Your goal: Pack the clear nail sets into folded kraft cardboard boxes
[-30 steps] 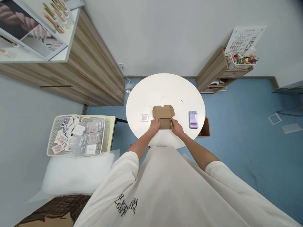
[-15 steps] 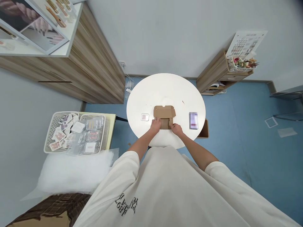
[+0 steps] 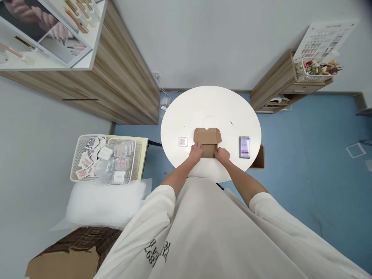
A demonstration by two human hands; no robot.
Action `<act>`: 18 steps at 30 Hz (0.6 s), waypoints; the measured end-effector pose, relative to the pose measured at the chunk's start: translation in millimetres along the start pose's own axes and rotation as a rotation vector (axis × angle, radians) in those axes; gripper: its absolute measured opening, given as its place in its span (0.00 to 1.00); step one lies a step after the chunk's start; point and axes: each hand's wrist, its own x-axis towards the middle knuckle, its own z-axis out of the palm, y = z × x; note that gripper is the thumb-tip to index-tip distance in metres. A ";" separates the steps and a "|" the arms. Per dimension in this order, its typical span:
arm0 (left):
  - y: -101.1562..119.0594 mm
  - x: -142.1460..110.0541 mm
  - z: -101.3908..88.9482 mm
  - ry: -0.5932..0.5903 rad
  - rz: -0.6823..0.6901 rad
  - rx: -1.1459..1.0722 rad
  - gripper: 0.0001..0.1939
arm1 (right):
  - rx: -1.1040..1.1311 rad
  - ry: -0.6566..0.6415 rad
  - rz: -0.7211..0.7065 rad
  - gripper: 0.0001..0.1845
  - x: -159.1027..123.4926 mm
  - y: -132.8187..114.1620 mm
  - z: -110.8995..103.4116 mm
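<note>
A brown cardboard box lies on the white oval table, its lid flap spread flat away from me. My left hand grips the box's left side, fingers curled over the wall. At the right side, my right hand is closed on the box's right wall. To the left of the box is a small clear case with pinkish pieces inside. A phone, its screen blurred, lies to the right of my right hand.
On a side table at left, white baskets hold printed cards and clear cases. White padded sheeting and a large brown carton are below them. A wooden cabinet stands at back left, a small shelf at back right.
My right hand has shifted along the box's right side, and the end flap that folded inward there now stands along the wall. The left hand stays on its side. The view has swung slightly.
</note>
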 end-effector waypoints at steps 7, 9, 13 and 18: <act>-0.2 1.0 2.4 -0.006 -0.004 0.017 0.39 | -0.015 0.019 0.004 0.17 -2.2 -1.8 -1.1; -0.6 1.3 2.5 -0.010 -0.002 0.011 0.39 | -0.011 0.017 0.010 0.17 -2.6 -2.5 -2.0; -1.2 1.7 2.5 -0.020 -0.004 -0.024 0.38 | 0.002 0.023 0.005 0.17 -4.6 -3.0 -2.2; -0.6 -0.3 -1.4 -0.023 0.002 -0.040 0.39 | 0.072 0.038 -0.068 0.19 -14.5 1.9 -1.9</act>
